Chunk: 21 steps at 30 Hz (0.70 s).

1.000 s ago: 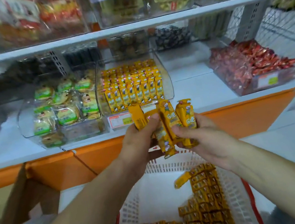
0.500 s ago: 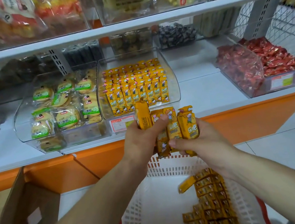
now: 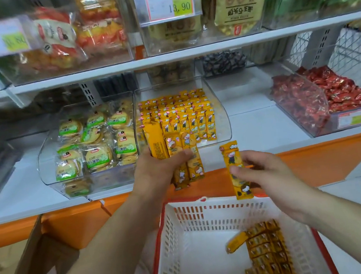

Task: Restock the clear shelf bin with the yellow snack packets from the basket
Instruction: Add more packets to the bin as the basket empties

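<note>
Holding both hands up before a shop shelf [image 3: 254, 126], a person works between the white basket [image 3: 209, 214] and the clear shelf bin [image 3: 219, 117]. The left hand [image 3: 156, 172], near the centre of the view, grips a bundle of yellow snack packets [image 3: 177, 151]. Its thumb lies across their front and the fingers are curled behind, so the packets stand almost upright and fan out a little. The top of the bundle overlaps the front of the clear shelf bin, which is at 12 o'clock from this hand; whether it touches the bin wall or is only in front of it, I cannot tell. Inside the bin, rows of the same packets [image 3: 183, 111] stand upright from the back to near the front.

At 3 o'clock from the left hand and apart from it, the right hand [image 3: 267, 171] pinches a single yellow packet [image 3: 230, 156] between thumb and fingers [image 3: 255, 157], upright, above the far rim of the basket. The basket, with a red rim, is at 6 o'clock. More stacked packets [image 3: 267, 252] lie at its right side, and one loose packet [image 3: 236, 244] lies tilted just beside them.

At 9 o'clock from the clear shelf bin, just beside it, is a biscuit bin [image 3: 90, 145] with green labels. At 3 o'clock, well apart, a bin of red sweets [image 3: 322, 98] stands.
</note>
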Tool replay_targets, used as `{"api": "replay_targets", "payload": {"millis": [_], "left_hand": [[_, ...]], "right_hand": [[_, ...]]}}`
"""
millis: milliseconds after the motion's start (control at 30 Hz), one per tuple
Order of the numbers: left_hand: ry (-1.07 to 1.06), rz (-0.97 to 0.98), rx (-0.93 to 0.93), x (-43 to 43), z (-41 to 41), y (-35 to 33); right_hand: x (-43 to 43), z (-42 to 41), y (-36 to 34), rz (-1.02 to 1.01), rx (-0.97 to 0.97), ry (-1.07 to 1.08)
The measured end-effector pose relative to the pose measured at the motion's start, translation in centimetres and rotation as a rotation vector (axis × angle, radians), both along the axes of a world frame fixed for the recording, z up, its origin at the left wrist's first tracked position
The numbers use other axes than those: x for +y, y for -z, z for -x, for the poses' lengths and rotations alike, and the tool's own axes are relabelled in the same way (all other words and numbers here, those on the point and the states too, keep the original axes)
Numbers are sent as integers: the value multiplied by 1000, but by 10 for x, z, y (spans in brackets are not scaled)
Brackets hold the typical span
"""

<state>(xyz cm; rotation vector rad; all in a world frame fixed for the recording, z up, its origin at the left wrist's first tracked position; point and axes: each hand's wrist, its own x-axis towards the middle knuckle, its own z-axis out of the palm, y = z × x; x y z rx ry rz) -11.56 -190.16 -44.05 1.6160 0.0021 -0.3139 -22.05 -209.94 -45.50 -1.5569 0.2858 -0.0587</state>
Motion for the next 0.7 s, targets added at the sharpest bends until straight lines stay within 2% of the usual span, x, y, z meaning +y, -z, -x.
{"api": "replay_targets", "payload": {"millis": [67,167,400,700], "left_hand": [[-38,-26,-52,17,-14,-10],[-85,-37,-115,43,-33,-20],[-192,-29,-109,82,-56,-17],[-190,28,-101,106,-70,-6]], "right_hand": [[1,-15,-10,34,-38,7],[12,-53,-24,225,-95,6],[66,-182,-24,595,-269,-16],[105,-268,39,919,-59,-37]]}}
